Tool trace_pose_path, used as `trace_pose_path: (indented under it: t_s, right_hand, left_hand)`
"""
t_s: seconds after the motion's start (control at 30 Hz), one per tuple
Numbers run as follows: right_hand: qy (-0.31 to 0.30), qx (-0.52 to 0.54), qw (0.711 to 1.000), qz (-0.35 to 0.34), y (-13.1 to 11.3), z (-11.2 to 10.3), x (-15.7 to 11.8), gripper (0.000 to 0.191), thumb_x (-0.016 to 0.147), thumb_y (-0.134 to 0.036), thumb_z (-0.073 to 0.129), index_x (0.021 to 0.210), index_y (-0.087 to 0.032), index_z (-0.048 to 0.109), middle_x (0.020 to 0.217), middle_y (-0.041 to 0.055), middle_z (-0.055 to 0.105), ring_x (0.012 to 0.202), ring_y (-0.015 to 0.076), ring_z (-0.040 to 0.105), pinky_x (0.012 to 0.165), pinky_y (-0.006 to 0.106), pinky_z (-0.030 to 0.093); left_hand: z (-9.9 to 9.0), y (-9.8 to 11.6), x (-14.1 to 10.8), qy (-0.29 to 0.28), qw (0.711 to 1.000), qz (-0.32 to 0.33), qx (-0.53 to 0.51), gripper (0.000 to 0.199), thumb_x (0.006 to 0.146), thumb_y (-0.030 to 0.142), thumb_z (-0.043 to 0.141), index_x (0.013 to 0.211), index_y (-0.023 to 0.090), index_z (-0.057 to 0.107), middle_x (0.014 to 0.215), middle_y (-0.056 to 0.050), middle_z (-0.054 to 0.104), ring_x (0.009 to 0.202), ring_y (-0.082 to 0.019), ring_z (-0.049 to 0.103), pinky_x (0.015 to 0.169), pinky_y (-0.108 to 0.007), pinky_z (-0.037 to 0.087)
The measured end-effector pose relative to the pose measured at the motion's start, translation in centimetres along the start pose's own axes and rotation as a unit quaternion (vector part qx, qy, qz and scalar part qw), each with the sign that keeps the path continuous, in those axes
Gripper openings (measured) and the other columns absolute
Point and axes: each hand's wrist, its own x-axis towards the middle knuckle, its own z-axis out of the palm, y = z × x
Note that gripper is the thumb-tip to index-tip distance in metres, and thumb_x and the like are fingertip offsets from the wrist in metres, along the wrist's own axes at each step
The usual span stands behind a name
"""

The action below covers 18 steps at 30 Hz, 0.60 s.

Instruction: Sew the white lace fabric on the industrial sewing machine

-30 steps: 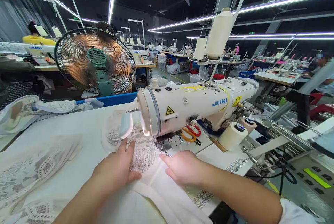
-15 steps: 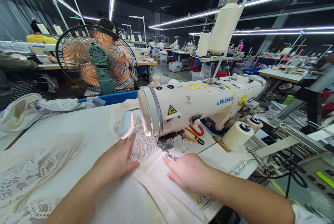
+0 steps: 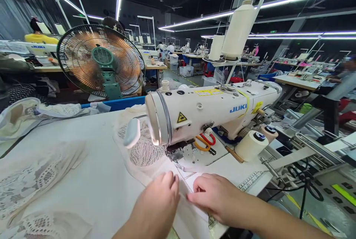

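Note:
A white sewing machine (image 3: 189,114) stands over the table, its needle area beside white lace fabric (image 3: 146,150). The lace lies under and left of the machine head, and a plain white part of the fabric runs toward me. My left hand (image 3: 161,198) is closed on the white fabric in front of the needle area, fingers bent together. Just right of it, my right hand (image 3: 214,194) pinches the edge of the same fabric. The fingertips of both hands are close but apart.
More lace pieces (image 3: 41,179) lie on the left of the white table (image 3: 102,164). A green fan (image 3: 102,59) stands behind. Orange-handled snips (image 3: 202,143), a wooden-handled tool (image 3: 234,154) and thread cones (image 3: 251,145) sit at the machine's right.
My left hand has moved right and toward me, off the lace, and its fingers have closed on the fabric. My right hand has shifted slightly right and down, away from the needle area.

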Motion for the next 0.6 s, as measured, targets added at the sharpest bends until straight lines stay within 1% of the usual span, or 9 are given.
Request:
trace_pose_path:
  t_s: [0.07,0.13,0.27,0.37,0.43,0.5,0.6]
  right_hand:
    - [0.006,0.013,1.000,-0.017,0.2,0.3,-0.9,0.014,0.081,-0.018,0.052,0.093,-0.024,0.057,0.089,0.0006,0.054,0.078,0.0159,0.046,0.063,0.027,0.031]
    - [0.006,0.018,1.000,-0.025,0.4,0.5,-1.4,0.019,0.080,-0.016,0.053,0.095,-0.025,0.058,0.091,0.0012,0.054,0.081,0.0164,0.047,0.068,0.028,0.033]
    - [-0.008,0.020,1.000,-0.019,0.6,0.6,-1.5,0.021,0.080,-0.014,0.053,0.096,-0.025,0.059,0.093,0.0025,0.055,0.083,0.0174,0.047,0.069,0.028,0.035]
    - [-0.001,0.022,1.000,-0.018,0.7,0.5,-1.1,0.023,0.081,-0.015,0.053,0.100,-0.026,0.059,0.093,0.0031,0.055,0.084,0.0179,0.047,0.069,0.028,0.035]
    - [0.002,0.021,1.000,-0.019,0.7,0.3,-0.8,0.025,0.079,-0.013,0.054,0.100,-0.025,0.060,0.093,0.0037,0.054,0.085,0.0181,0.047,0.069,0.028,0.036]
    - [-0.001,0.019,1.000,-0.018,0.7,0.2,-0.5,0.025,0.079,-0.013,0.054,0.101,-0.025,0.060,0.093,0.0044,0.055,0.085,0.0185,0.047,0.069,0.028,0.037]
    - [0.000,0.017,1.000,-0.019,0.7,0.1,0.0,0.024,0.081,-0.014,0.052,0.101,-0.024,0.060,0.092,0.0046,0.055,0.084,0.0189,0.046,0.069,0.029,0.037]
  left_hand:
    - [1.2,1.2,0.1,-0.003,0.999,0.050,0.008,0.034,0.090,0.022,0.037,0.108,0.014,0.066,0.103,-0.014,0.065,0.094,-0.028,0.058,0.079,-0.040,0.051]
    - [1.7,1.5,0.0,-0.014,0.998,0.054,-0.004,0.037,0.090,0.028,0.042,0.118,0.013,0.060,0.110,-0.016,0.062,0.098,-0.029,0.057,0.082,-0.041,0.051]
    - [1.5,1.0,-0.4,-0.037,0.998,0.040,-0.044,0.042,0.088,0.029,0.045,0.126,0.015,0.055,0.120,-0.016,0.058,0.104,-0.030,0.054,0.085,-0.042,0.050]
    - [0.8,0.5,-0.6,-0.053,0.997,0.027,-0.044,0.043,0.087,0.024,0.042,0.128,0.016,0.053,0.124,-0.015,0.056,0.108,-0.031,0.053,0.086,-0.044,0.049]
    - [0.3,0.4,-0.6,-0.057,0.998,0.025,-0.033,0.043,0.087,0.021,0.040,0.127,0.015,0.053,0.123,-0.015,0.057,0.107,-0.032,0.053,0.088,-0.045,0.048]
    - [0.0,0.3,-0.5,-0.061,0.997,0.040,-0.021,0.041,0.086,0.019,0.040,0.123,0.013,0.057,0.116,-0.015,0.060,0.103,-0.031,0.055,0.089,-0.046,0.047]
    - [-0.1,0.4,-0.3,-0.059,0.997,0.059,-0.009,0.035,0.084,0.010,0.039,0.109,0.014,0.064,0.105,-0.012,0.064,0.095,-0.027,0.058,0.082,-0.039,0.051]
